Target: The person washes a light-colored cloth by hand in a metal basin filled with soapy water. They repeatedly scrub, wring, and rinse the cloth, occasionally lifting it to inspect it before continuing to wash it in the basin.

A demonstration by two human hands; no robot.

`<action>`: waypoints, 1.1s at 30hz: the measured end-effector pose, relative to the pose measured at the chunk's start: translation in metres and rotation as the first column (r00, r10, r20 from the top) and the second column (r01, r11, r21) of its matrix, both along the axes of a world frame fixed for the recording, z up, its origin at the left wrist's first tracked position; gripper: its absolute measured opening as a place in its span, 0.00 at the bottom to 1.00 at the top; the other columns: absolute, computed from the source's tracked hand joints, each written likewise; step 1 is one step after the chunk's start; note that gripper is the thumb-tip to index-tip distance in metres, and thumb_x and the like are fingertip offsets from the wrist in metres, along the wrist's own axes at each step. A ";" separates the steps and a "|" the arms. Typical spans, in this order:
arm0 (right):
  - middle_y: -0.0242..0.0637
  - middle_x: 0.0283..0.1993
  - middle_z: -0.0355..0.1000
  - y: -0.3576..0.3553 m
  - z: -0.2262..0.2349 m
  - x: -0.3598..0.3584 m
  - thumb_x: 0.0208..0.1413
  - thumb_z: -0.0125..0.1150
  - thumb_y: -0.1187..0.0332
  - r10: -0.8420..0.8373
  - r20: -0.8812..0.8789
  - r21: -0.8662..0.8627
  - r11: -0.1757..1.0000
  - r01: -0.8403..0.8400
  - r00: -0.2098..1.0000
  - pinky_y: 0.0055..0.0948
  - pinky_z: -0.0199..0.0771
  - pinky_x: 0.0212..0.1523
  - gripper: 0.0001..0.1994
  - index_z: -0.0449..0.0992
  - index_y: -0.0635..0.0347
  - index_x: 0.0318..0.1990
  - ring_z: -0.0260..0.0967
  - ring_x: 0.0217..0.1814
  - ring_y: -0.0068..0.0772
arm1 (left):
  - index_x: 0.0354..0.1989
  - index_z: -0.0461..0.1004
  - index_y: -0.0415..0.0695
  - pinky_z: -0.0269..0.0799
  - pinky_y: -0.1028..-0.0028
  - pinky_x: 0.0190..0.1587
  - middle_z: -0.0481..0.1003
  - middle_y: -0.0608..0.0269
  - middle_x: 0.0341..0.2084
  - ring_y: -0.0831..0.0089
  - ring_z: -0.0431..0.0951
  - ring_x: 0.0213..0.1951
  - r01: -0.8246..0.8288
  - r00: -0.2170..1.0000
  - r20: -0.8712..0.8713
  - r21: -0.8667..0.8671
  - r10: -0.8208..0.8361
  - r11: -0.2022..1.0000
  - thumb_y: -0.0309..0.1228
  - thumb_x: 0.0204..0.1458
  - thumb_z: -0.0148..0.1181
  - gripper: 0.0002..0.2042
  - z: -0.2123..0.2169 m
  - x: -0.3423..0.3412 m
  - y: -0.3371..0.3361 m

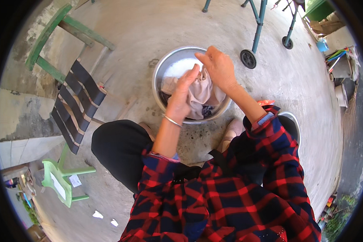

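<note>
1. The pale cloth lies bunched in the metal basin on the floor, its top rising between the hands.
2. The left hand is beside the cloth, thumb pointing up; it's blurred and its other fingers are mostly hidden from me, so I can't tell whether it grips anything.
3. The right hand sits higher, fingers curled at the cloth's upper end, one digit sticking out leftward. I can't tell how firmly it holds, if at all.
4. Dark cloth peeks out below the pale one; how much lies underneath I can't see.
5. Both forearms cross the near side of the basin, covering parts of its rim.
6. The right sleeve partly hides another vessel and a red thing I can't make out.
7. One shoe shows near the basin; the other foot is mostly behind the left forearm and knee.
8. To the left stand a strapped chair and a green stool, with white scraps near it.
9. Beyond the basin, a wheeled frame is cut off at the top.
10. The clutter along the right edge is too small and bent to sort out.
</note>
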State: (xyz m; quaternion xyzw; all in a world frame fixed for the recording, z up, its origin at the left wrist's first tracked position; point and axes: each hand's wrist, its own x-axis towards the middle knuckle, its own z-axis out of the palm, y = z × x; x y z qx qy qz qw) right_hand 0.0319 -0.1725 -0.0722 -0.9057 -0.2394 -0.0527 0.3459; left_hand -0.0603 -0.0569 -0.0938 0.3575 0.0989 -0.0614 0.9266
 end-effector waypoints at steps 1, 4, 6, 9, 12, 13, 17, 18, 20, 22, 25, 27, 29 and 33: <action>0.41 0.25 0.75 -0.002 0.016 -0.002 0.56 0.60 0.60 0.045 -0.138 0.113 0.993 -0.029 0.989 0.36 0.71 0.27 0.14 0.70 0.63 0.33 0.74 0.27 0.35 | 0.53 0.67 0.39 0.71 0.74 0.47 0.73 0.61 0.44 0.73 0.75 0.45 -0.011 0.998 0.068 0.181 -0.001 0.983 0.44 0.53 0.63 0.25 0.000 0.000 0.008; 0.38 0.34 0.74 -0.011 0.038 0.003 0.52 0.63 0.63 0.349 -0.435 0.498 0.861 -0.101 0.830 0.30 0.69 0.40 0.13 0.72 0.61 0.40 0.70 0.39 0.30 | 0.59 0.63 0.37 0.70 0.73 0.49 0.71 0.58 0.49 0.72 0.73 0.48 0.090 0.993 0.043 0.275 -0.106 0.957 0.43 0.48 0.68 0.34 0.014 -0.003 0.010; 0.39 0.46 0.71 -0.020 0.041 0.011 0.47 0.63 0.69 0.543 -0.478 0.637 0.756 -0.153 0.691 0.29 0.63 0.53 0.19 0.70 0.58 0.48 0.66 0.51 0.31 | 0.56 0.67 0.36 0.72 0.72 0.48 0.73 0.56 0.47 0.72 0.75 0.47 0.019 0.996 0.076 0.317 -0.045 0.948 0.39 0.51 0.66 0.28 0.015 -0.005 0.007; 0.42 0.44 0.71 -0.026 0.033 0.021 0.40 0.68 0.69 0.599 -0.544 0.591 0.771 -0.238 0.588 0.32 0.65 0.52 0.28 0.68 0.64 0.53 0.68 0.48 0.35 | 0.51 0.71 0.36 0.74 0.72 0.46 0.76 0.55 0.42 0.70 0.77 0.44 -0.122 0.991 0.083 0.180 0.108 0.976 0.36 0.56 0.61 0.19 0.011 -0.004 0.028; 0.45 0.47 0.73 -0.035 -0.017 0.016 0.36 0.70 0.69 0.538 -0.561 0.391 0.842 -0.371 0.629 0.36 0.63 0.57 0.35 0.67 0.65 0.57 0.69 0.52 0.40 | 0.48 0.73 0.36 0.76 0.70 0.45 0.78 0.55 0.41 0.69 0.79 0.42 -0.216 0.974 0.063 -0.046 0.219 0.975 0.32 0.59 0.55 0.14 0.014 -0.002 0.027; 0.46 0.46 0.73 -0.037 -0.040 0.016 0.36 0.70 0.69 0.515 -0.524 0.289 0.857 -0.427 0.678 0.37 0.63 0.58 0.34 0.68 0.65 0.56 0.69 0.52 0.40 | 0.49 0.73 0.36 0.76 0.70 0.46 0.77 0.56 0.41 0.69 0.79 0.42 -0.244 0.967 0.054 -0.097 0.250 0.965 0.32 0.59 0.55 0.14 0.015 -0.002 0.026; 0.46 0.43 0.75 -0.029 -0.063 -0.002 0.38 0.71 0.67 0.335 -0.753 0.129 0.920 -0.371 0.567 0.34 0.72 0.46 0.27 0.74 0.65 0.50 0.71 0.48 0.36 | 0.51 0.71 0.38 0.74 0.66 0.51 0.77 0.58 0.44 0.66 0.77 0.46 -0.251 0.950 0.077 -0.384 0.302 0.889 0.35 0.60 0.55 0.16 0.006 -0.006 0.039; 0.45 0.42 0.75 -0.030 -0.067 0.001 0.39 0.71 0.66 0.204 -0.782 0.078 0.970 -0.232 0.589 0.32 0.74 0.41 0.25 0.76 0.65 0.48 0.72 0.44 0.35 | 0.50 0.71 0.41 0.73 0.63 0.53 0.76 0.58 0.45 0.63 0.76 0.48 -0.244 0.944 0.099 -0.436 0.316 0.866 0.37 0.61 0.52 0.15 0.003 -0.004 0.041; 0.37 0.43 0.76 -0.040 -0.064 0.015 0.45 0.64 0.69 0.067 -0.830 0.094 0.995 0.022 0.554 0.33 0.78 0.35 0.20 0.76 0.61 0.49 0.72 0.46 0.35 | 0.49 0.72 0.43 0.72 0.62 0.53 0.76 0.57 0.45 0.63 0.76 0.48 -0.268 0.933 0.108 -0.426 0.343 0.864 0.39 0.62 0.49 0.14 -0.005 -0.002 0.046; 0.37 0.40 0.76 -0.051 -0.043 0.031 0.45 0.61 0.72 0.159 -0.813 0.290 0.945 0.152 0.560 0.31 0.77 0.39 0.15 0.76 0.63 0.43 0.72 0.42 0.31 | 0.48 0.73 0.44 0.66 0.47 0.57 0.76 0.55 0.46 0.57 0.74 0.52 -0.260 0.929 0.103 -0.504 0.356 0.824 0.39 0.61 0.50 0.14 -0.022 -0.004 0.062; 0.37 0.32 0.74 -0.051 0.006 0.032 0.42 0.61 0.75 0.291 -0.712 0.571 0.770 0.285 0.639 0.26 0.74 0.32 0.11 0.75 0.67 0.36 0.71 0.30 0.28 | 0.47 0.72 0.44 0.66 0.41 0.53 0.75 0.53 0.46 0.53 0.75 0.47 -0.282 0.958 -0.109 -0.537 0.266 0.795 0.48 0.61 0.46 0.20 -0.032 -0.004 0.055; 0.39 0.35 0.74 -0.042 0.022 0.029 0.41 0.58 0.78 0.408 -0.652 0.671 0.704 0.234 0.639 0.27 0.74 0.35 0.11 0.74 0.67 0.36 0.72 0.34 0.29 | 0.48 0.72 0.45 0.62 0.33 0.52 0.72 0.51 0.50 0.47 0.72 0.49 -0.303 0.951 -0.212 -0.492 0.225 0.816 0.51 0.60 0.45 0.22 -0.054 -0.001 0.051; 0.40 0.36 0.74 -0.035 0.031 0.022 0.40 0.55 0.81 0.496 -0.602 0.754 0.612 0.240 0.626 0.27 0.74 0.38 0.11 0.72 0.67 0.36 0.72 0.37 0.30 | 0.50 0.71 0.45 0.62 0.33 0.53 0.70 0.50 0.53 0.46 0.71 0.51 -0.185 0.979 -0.163 -0.482 0.120 0.857 0.50 0.60 0.45 0.22 -0.060 0.002 0.039; 0.38 0.42 0.72 -0.029 0.029 0.016 0.40 0.51 0.83 0.605 -0.579 0.806 0.528 0.268 0.547 0.27 0.70 0.49 0.20 0.70 0.65 0.46 0.70 0.42 0.29 | 0.55 0.69 0.46 0.63 0.31 0.52 0.70 0.53 0.55 0.45 0.72 0.51 -0.162 0.987 -0.129 -0.736 0.099 0.657 0.57 0.58 0.46 0.28 -0.032 -0.001 0.012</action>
